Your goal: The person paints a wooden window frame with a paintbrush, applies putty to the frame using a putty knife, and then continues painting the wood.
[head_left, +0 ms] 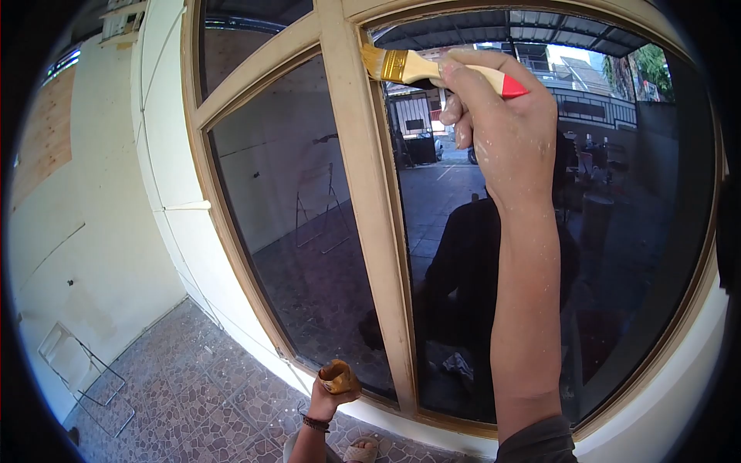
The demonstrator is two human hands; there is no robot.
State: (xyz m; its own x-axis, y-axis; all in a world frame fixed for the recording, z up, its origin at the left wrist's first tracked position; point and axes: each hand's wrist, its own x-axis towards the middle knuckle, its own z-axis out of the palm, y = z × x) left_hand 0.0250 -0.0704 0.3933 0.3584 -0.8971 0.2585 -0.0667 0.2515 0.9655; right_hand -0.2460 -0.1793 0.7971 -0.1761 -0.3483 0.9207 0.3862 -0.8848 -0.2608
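My right hand (494, 116) is raised high and grips a paintbrush (421, 68) with a pale wooden handle, a red tip and a brass ferrule. Its bristles touch the right edge of the central wooden mullion (370, 231) of a large window. My left hand (328, 397) is low, near the window's bottom rail, and holds a small tan container (338, 378) of paint. A beaded bracelet sits on that wrist. My right forearm is flecked with paint.
The window frame (216, 201) is pale wood with dark glass panes (293, 201) that mirror the room and a street. A cream wall (93, 255) stands at left. A folding metal frame (77, 370) leans near it on the patterned tile floor (201, 401).
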